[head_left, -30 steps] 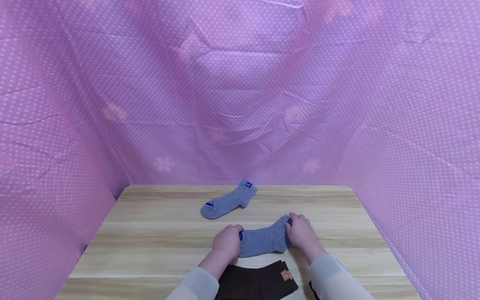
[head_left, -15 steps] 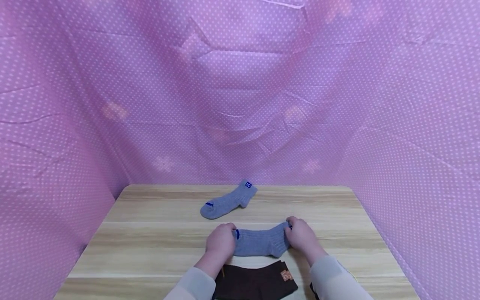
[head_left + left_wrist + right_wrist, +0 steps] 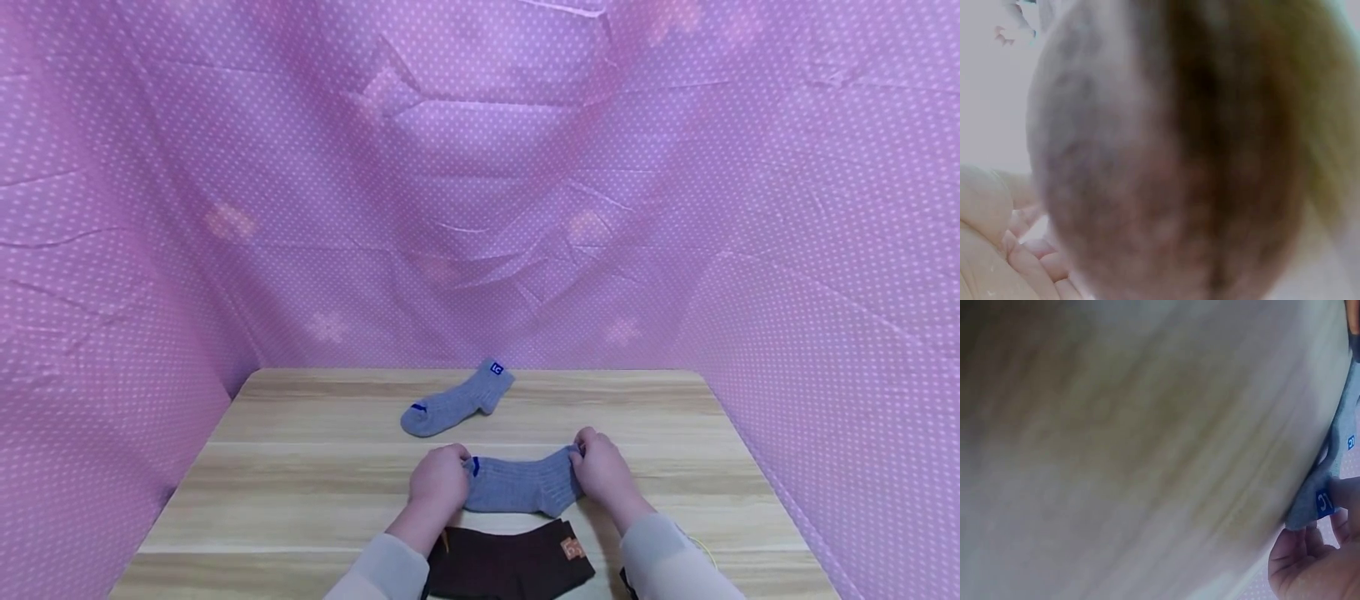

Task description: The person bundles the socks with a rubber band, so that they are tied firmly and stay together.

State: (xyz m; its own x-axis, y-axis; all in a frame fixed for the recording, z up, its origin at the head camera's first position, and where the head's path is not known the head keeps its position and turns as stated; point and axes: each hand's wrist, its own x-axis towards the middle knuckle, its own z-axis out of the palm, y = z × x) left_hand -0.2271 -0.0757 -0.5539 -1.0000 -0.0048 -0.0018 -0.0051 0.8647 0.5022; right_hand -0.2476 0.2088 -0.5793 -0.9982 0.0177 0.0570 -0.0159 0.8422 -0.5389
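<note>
A grey-blue sock (image 3: 517, 485) with a dark blue toe mark stretches between both hands in the head view. My left hand (image 3: 441, 479) pinches its toe end. At the cuff, my right hand (image 3: 602, 467) grips the other end and covers the logo there. The right wrist view shows the thumb and fingers (image 3: 1297, 562) pinching the cuff beside a blue label. In the left wrist view a large blurred shape hides most of the work, and only part of the left hand (image 3: 1022, 262) shows at the lower left. Just nearer lies a dark brown sock (image 3: 517, 562) with an orange logo.
Farther back on the wooden table (image 3: 300, 467) a matching grey-blue sock (image 3: 453, 404) lies flat, toe to the left. Pink dotted cloth (image 3: 480, 208) encloses the table at the back and both sides.
The left hand has moved slightly left with the toe end, and the held sock has shifted left and straightened. The right hand stays nearly in place. The other socks have not moved.
</note>
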